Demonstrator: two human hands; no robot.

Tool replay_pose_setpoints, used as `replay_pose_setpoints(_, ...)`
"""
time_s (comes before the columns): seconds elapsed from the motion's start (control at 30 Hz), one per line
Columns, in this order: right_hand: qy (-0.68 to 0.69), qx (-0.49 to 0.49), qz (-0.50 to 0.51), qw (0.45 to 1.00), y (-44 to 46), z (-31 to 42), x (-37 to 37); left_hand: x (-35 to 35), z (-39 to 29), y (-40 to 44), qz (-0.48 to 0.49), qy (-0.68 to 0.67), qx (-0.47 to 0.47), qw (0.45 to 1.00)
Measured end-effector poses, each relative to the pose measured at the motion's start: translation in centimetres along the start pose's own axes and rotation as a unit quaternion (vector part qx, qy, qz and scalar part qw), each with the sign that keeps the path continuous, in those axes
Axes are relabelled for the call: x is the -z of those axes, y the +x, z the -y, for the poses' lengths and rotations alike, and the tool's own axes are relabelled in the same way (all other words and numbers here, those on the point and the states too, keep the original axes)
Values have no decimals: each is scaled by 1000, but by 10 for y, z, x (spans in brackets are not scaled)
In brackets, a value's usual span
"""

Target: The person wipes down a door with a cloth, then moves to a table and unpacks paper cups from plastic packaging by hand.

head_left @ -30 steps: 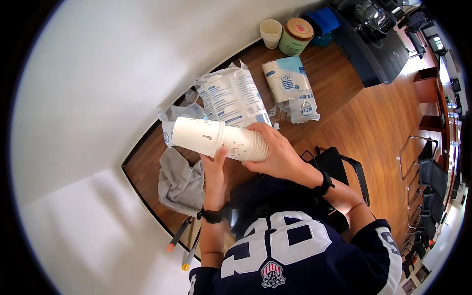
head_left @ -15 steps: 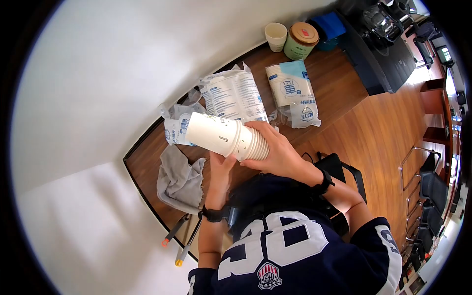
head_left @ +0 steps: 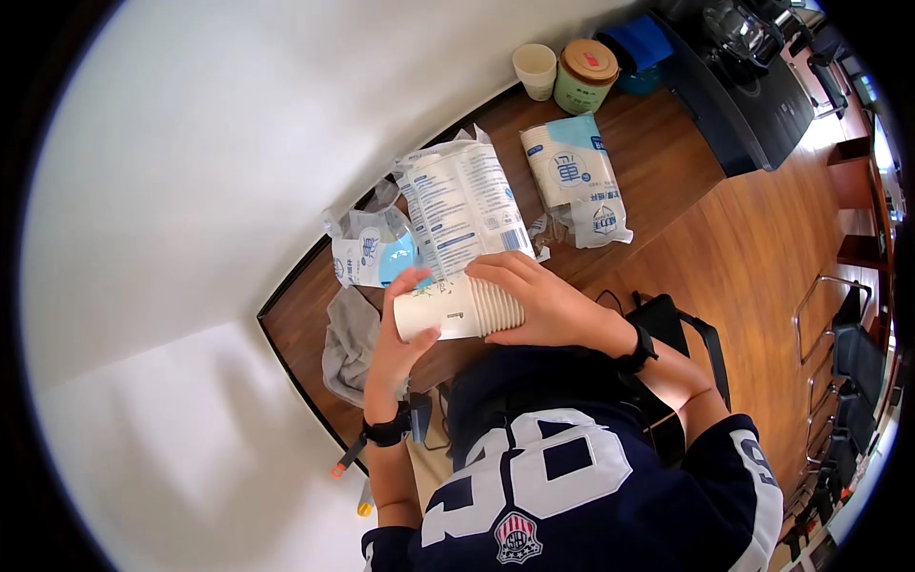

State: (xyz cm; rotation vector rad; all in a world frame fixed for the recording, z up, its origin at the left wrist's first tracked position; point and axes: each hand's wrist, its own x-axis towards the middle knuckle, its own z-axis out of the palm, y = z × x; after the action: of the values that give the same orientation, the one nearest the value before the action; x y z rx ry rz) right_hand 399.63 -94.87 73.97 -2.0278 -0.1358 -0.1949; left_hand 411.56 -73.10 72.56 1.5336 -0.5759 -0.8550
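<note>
A nested stack of white paper cups lies on its side between my two hands, above the front of the wooden counter. My left hand is closed around the bottom end of the stack, thumb below and fingers above. Around the ribbed rim end, my right hand is wrapped. Just beyond the hands rests a plastic-wrapped package of cups. An opened clear and blue plastic wrapper is to its left, and another wrapped cup pack is to its right.
A grey cloth lies at the counter's left. Along the back stand a single paper cup, a green canister with a wooden lid and a black machine. A black chair is at the right, beside the wooden floor.
The cup stack has been lowered toward me and turned more level; its cups sit closer together. My left hand has moved from beneath the stack to its bottom end.
</note>
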Motion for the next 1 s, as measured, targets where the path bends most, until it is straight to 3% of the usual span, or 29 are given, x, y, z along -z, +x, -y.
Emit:
replay_pose_setpoints(0.37,20,-19,-20,999,-18,-12,6,-21,7,14,7,-94,125,988)
replay_pose_setpoints(0.47,90,-18,-55,994,-29,-27,19,-19,35,18,-20,-44,81,996)
replay_pose_setpoints(0.53,149,-79,-117,979,-45,-53,31,-30,42,20,-44,-165,98,980)
replay_pose_setpoints(0.57,96,-158,-167,968,-54,-67,39,-37,44,20,-57,-227,107,966)
replay_pose_setpoints(0.6,41,-234,-214,947,-65,-84,47,-41,47,19,-58,-206,115,970)
replay_pose_setpoints(0.67,-64,-274,-307,909,-90,-144,60,-48,51,16,-63,-161,131,976)
replay_pose_setpoints(0.77,-98,-319,-320,887,-108,-187,83,-61,56,8,-81,-125,158,976)
replay_pose_setpoints(0.87,-31,-355,-285,890,-106,-208,88,-76,66,2,-119,-35,102,987)
replay_pose_setpoints(0.97,80,-384,-238,888,-99,-216,84,-98,71,-4,-153,-91,152,972)
replay_pose_setpoints(1.0,51,-377,-230,896,-99,-220,82,-104,75,-7,-161,-108,163,967)
